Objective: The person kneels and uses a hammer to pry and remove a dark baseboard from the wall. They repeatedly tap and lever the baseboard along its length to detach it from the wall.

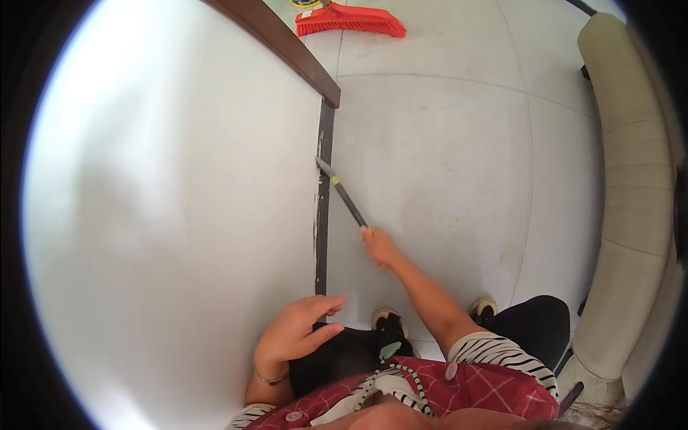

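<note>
My right hand (380, 247) is closed round the end of a long, dark-handled scraper (349, 202) with a yellow-green collar. Its narrow grey blade points up and left, and the tip meets the edge of a black strip (324, 215) along a white surface (179, 215). Flecks and streaks of white mark the strip, mostly along its left edge. Nearer to me, my left hand (297, 330) holds nothing. Its thumb and fingers are apart and slightly bent, beside the near end of the strip.
A brown wooden beam (287, 46) runs from the upper left to the strip's far end. Beyond it, a red broom head (351, 21) rests on the pale tiled floor (444, 165). A beige padded seat (631, 186) stands along the right. My shoes (389, 320) are below.
</note>
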`<state>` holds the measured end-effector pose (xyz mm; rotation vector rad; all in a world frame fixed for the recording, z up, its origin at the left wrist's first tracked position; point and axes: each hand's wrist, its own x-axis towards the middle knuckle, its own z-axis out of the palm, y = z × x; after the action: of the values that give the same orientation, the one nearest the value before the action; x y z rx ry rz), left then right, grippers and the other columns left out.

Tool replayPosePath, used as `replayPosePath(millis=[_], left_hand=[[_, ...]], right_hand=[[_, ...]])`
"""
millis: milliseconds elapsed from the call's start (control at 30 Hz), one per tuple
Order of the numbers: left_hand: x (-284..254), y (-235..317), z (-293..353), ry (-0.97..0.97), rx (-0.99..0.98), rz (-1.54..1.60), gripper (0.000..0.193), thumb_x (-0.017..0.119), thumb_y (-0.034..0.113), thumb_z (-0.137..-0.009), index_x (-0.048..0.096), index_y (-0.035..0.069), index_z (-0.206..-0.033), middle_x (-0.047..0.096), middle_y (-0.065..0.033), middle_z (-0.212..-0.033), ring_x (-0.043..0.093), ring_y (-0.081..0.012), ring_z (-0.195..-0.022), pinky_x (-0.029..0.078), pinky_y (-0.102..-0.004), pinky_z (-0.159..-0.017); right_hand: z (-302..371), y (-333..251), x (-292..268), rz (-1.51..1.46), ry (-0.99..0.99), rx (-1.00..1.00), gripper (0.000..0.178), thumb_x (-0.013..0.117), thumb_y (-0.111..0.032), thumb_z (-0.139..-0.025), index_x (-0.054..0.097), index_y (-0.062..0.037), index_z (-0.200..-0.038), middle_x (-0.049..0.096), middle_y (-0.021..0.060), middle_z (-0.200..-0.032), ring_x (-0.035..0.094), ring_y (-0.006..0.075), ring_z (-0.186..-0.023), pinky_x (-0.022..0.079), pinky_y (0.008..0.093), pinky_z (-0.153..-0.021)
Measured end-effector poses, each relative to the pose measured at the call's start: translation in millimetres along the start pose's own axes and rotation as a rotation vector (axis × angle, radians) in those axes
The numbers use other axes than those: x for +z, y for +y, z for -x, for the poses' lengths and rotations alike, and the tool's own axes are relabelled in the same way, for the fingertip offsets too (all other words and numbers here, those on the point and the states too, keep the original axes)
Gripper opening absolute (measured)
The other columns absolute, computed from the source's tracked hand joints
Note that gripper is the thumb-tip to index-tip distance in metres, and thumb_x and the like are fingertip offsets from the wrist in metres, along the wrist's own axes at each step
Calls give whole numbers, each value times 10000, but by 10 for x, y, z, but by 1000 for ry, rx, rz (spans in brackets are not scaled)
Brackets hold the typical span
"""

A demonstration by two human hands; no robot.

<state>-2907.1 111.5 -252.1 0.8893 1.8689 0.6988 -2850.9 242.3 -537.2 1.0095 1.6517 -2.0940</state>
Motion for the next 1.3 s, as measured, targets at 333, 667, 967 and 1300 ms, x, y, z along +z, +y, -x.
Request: replayPosePath(millis=[333,667,967,1300], left_hand=[[-21,-18,-14,-22,-27,-22,411,674,155,-813,565,32,-1190,636,-151,-1003,627,-279,-853,502,-362,-761],[-52,-109,-130,-64,-41,63,454,659,55,-803,538,24,-1240,632,-143,-1006,625,-240,-889,502,-329,-800],[-18,-98,-93,-53,-34,50,447,662,66,-806,544,32,-1236,635,-134,-998,627,-235,-892,506,-327,-795],[-91,-42,-74,-14,-69,38,435,653,71,-817,545,40,-1237,634,-130,-988,625,-225,-883,501,-324,-797]], right_hand=[[-158,-30,-79,-8,-25,25,508,371,-486,-961,477,-40,-741,478,81,-583,483,193,-445,404,367,-413],[-594,-387,-487,9,-18,-51,495,387,-478,-961,429,-43,-728,454,71,-561,459,192,-411,400,368,-397],[-331,-431,-448,-10,-48,49,482,402,-462,-958,444,-25,-759,440,57,-558,434,175,-369,388,360,-366],[-380,-482,-547,-572,-391,104,374,526,-442,-917,510,-69,-924,474,9,-638,460,115,-470,407,280,-424]])
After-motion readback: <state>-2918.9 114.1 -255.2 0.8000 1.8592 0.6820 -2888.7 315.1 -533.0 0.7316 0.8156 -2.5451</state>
